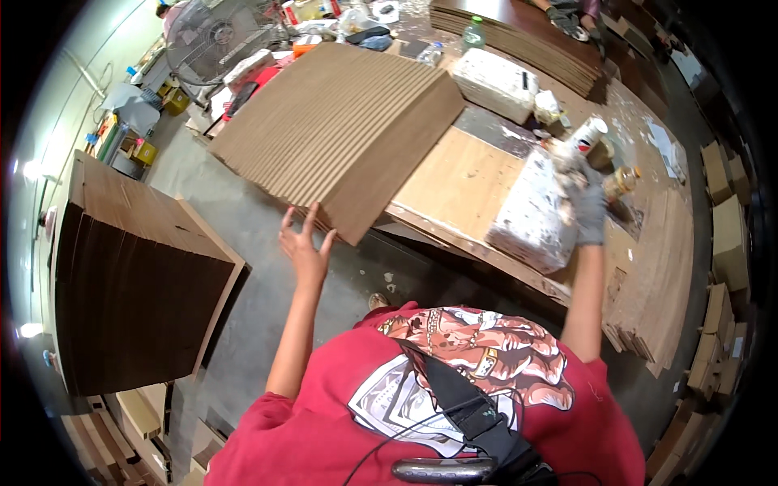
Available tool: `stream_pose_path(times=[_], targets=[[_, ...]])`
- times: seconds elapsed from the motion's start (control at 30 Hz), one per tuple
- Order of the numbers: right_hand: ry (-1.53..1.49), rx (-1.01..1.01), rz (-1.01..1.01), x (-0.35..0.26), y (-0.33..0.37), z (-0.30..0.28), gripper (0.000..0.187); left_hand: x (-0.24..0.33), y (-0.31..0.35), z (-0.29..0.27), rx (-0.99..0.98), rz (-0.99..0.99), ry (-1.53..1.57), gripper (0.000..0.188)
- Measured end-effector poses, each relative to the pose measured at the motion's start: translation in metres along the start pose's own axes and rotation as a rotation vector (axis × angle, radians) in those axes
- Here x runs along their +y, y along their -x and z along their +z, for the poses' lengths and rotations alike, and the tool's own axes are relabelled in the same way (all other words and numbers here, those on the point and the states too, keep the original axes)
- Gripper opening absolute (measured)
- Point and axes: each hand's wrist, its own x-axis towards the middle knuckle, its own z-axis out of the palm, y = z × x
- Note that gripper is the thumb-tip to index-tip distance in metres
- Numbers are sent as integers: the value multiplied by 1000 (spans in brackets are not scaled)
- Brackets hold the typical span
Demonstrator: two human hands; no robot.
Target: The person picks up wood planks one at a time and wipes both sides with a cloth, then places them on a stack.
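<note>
A fanned stack of brown boards [324, 121] lies on the left part of the worktable, its edges overlapping like steps. My bare left hand [306, 247] is at the stack's near corner, fingers spread and fingertips against the board edges. On the right, my gray-gloved right hand [589, 212] is smeared by motion beside a white, paint-spattered block [531, 212]. Whether its fingers hold anything cannot be made out. Just beyond it stand a white can [589, 134] and a bottle of amber liquid [622, 182].
Another spattered white block [494, 83] and a green bottle [474, 34] sit farther back. A fan [219, 36] stands far left. A tall board stack [138, 275] rises left of me. Across the table, another person's gloved hands [571, 20] are over more boards [519, 40].
</note>
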Motion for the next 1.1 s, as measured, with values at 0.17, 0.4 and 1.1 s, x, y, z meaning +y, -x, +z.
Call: stream_pose_path(times=[0.17, 0.4, 1.1], targets=[[122, 158, -232, 16, -57, 199, 12, -7, -23, -1, -18, 75, 132, 59], [-180, -96, 55, -44, 58, 393, 15, -38, -26, -9, -57, 101, 173, 46], [-369, -132, 218, 31, -92, 363, 16, 8, -28, 10, -144, -135, 165, 90]])
